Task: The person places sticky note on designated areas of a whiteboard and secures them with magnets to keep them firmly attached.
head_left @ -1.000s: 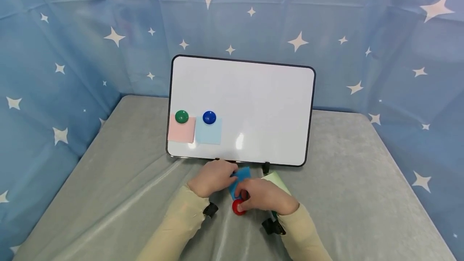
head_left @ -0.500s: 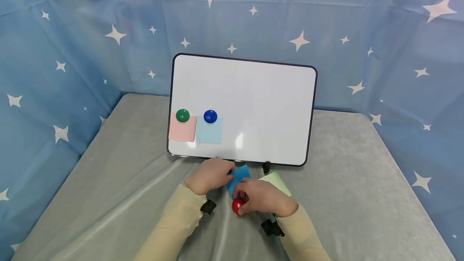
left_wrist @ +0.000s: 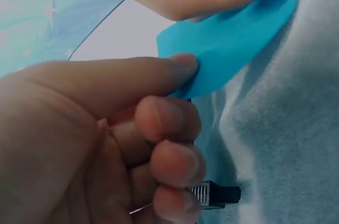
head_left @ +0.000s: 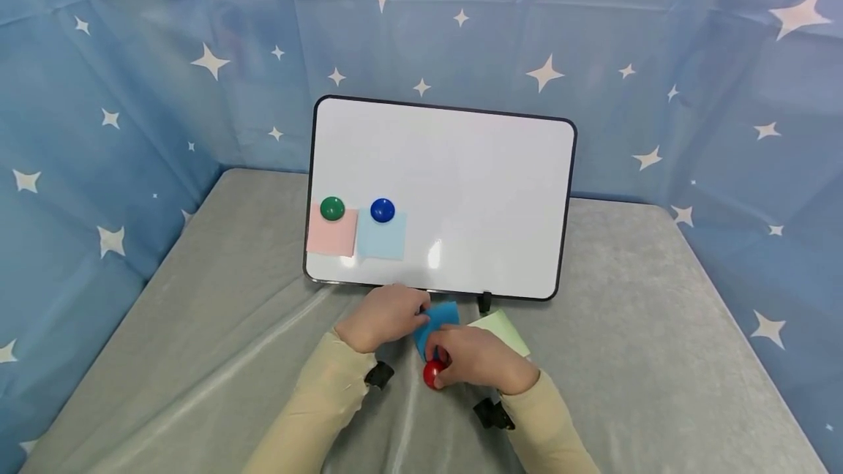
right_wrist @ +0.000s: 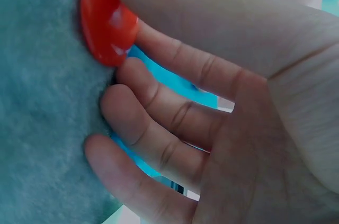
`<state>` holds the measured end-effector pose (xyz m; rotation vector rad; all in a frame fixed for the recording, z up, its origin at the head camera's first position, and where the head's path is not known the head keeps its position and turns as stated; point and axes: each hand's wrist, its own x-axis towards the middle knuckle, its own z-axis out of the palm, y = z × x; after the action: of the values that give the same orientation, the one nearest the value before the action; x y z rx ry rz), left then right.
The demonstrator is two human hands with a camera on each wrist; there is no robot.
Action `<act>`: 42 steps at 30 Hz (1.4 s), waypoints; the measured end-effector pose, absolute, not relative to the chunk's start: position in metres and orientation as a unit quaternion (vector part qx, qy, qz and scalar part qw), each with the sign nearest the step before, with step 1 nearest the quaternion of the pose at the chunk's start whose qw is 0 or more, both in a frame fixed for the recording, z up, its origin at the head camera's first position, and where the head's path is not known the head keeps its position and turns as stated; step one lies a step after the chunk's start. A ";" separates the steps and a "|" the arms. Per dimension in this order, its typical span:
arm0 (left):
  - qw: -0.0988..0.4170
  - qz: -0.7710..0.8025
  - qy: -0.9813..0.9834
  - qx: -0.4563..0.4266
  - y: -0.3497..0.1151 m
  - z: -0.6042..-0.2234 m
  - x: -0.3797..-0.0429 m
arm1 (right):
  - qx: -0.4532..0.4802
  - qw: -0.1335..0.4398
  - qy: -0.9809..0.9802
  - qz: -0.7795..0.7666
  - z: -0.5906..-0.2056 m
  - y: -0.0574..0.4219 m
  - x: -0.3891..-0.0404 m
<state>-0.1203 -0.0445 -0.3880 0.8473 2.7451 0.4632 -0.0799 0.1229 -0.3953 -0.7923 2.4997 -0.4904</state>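
- The left hand (head_left: 385,319) pinches one end of the bright blue sheet (head_left: 438,317) between thumb and index finger; three fingers curl below the thumb in the left wrist view.
- The right hand (head_left: 479,357) grips the red magnet (head_left: 431,374) with thumb and index finger, its remaining fingers loosely bent beside it, over the sheet's near end. Whether they also hold the sheet, I cannot tell.
- The bright blue sheet stretches between both hands, bowed rather than flat, just nearer than the lower edge of the whiteboard (head_left: 461,189). The magnet is at its near end, close to the bench (head_left: 658,357); touching or lifted is unclear.
- Beside the right hand, partly hidden by it, a light green sheet (head_left: 502,330) lies on the bench, near the board's black foot (head_left: 484,303).
- Toward the whiteboard's lower left corner hangs a pink sheet (head_left: 332,236) under a green magnet (head_left: 332,208); just right of it, a light blue sheet (head_left: 382,241) under a dark blue magnet (head_left: 383,211).
- The board stands toward the bench's far edge, well in from its left and right edges.
- The step in hand looks like readying sheet and magnet together. The next move would call for keeping both grips, raising the paper flat against the board, right of the light blue sheet, and pressing the magnet over its top edge.
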 end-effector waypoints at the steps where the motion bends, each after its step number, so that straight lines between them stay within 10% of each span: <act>1: 0.112 0.159 0.937 0.290 -0.045 -0.388 -0.120 | -0.287 0.235 0.911 -0.181 -0.396 0.123 -0.080; 42: 0.017 0.208 0.938 0.276 -0.043 -0.390 -0.125 | -0.267 0.264 0.896 -0.237 -0.396 0.130 -0.084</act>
<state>-0.1249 -0.0431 -0.3897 0.8566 2.9159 0.6450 -0.0842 0.1299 -0.3964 -0.7219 2.4223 -0.6415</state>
